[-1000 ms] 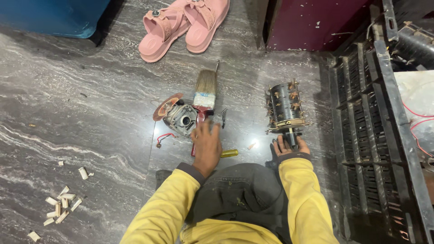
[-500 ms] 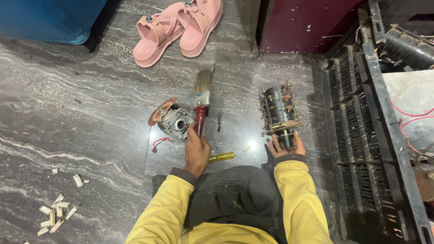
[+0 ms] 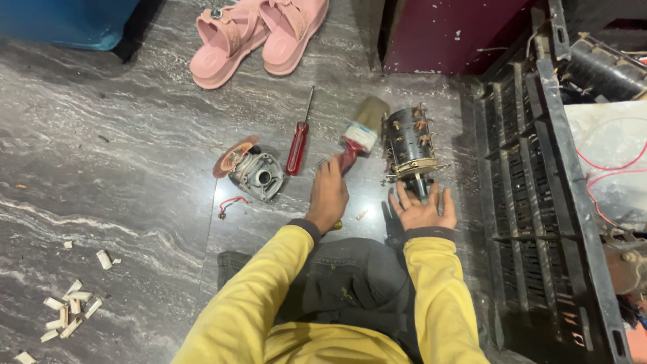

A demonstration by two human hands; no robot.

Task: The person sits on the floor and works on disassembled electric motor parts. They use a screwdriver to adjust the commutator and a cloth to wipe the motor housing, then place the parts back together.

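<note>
A brush is gripped by its red handle in the left hand, bristles tilted up against the rotor. The rotor is stood upright on the floor, its shaft steadied by the right hand, fingers spread. A screwdriver and motor housing are seen lying just left of the brush.

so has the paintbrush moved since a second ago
Yes. The paintbrush, held in the left hand, has swung right, off the floor beside the small motor housing toward the motor armature.
</note>
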